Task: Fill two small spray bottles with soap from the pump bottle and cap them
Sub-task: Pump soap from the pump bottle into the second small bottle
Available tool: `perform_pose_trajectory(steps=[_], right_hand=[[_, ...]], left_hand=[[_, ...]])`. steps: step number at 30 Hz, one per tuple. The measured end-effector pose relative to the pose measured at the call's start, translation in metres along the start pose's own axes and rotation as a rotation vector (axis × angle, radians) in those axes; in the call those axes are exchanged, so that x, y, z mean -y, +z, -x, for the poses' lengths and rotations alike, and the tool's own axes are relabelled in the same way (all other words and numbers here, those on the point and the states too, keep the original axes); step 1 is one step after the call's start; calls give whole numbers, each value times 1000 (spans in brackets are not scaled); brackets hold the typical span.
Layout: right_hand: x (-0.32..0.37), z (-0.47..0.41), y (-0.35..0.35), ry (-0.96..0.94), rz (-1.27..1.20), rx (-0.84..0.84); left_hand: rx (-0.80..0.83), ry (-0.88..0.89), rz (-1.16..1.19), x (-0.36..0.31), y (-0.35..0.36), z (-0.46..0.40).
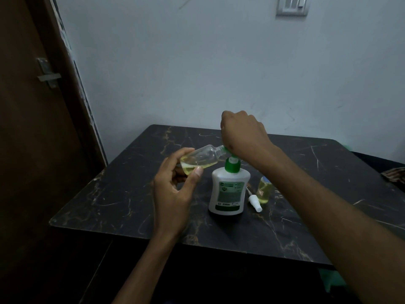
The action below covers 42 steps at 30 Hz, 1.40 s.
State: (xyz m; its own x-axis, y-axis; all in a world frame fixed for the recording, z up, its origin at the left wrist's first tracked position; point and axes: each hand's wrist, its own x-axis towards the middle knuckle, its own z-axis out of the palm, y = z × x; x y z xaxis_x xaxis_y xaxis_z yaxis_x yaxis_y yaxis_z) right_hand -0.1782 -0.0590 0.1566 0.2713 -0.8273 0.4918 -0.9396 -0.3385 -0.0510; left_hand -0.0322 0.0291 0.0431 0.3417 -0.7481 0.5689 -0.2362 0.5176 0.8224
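Single head-worn wide-angle view, no second camera, so no overlap. It looks forward and down from the person's eye level, over both forearms, onto a dark marble-pattern table (285, 216) set against a pale wall (197, 62). Close range: table fills the lower half. Door (26, 128) at frame left, wall switch plate (292, 5) top right.

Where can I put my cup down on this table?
Bare table lies left of the pump bottle, below the left hand, and along the near edge. The far right corner looks bare too. It is crowded right of the pump bottle, where the loose spray cap and filled small bottle sit.
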Motion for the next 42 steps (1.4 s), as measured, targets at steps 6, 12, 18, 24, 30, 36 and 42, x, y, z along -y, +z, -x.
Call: perform_pose_trajectory(steps=[6, 12, 18, 24, 30, 36, 42], right_hand=[[-1, -2, -4, 7, 9, -32], [-1, 0, -2, -16, 8, -8], [-1, -1, -1, 7, -9, -17], [-1, -2, -1, 2, -17, 0], [0, 0, -1, 29, -20, 3], [0, -2, -3, 8, -19, -4], [-1, 2, -1, 36, -37, -8]], left_hand=[[9, 11, -5, -2, -2, 1], [12, 27, -10, -4, -1, 0], [20, 20, 0, -3, -3, 0], [15, 20, 10, -3, -2, -1], [25, 11, 5, -1, -3, -1], [21, 4, 13, -3, -2, -1], [29, 11, 12, -3, -1, -1]])
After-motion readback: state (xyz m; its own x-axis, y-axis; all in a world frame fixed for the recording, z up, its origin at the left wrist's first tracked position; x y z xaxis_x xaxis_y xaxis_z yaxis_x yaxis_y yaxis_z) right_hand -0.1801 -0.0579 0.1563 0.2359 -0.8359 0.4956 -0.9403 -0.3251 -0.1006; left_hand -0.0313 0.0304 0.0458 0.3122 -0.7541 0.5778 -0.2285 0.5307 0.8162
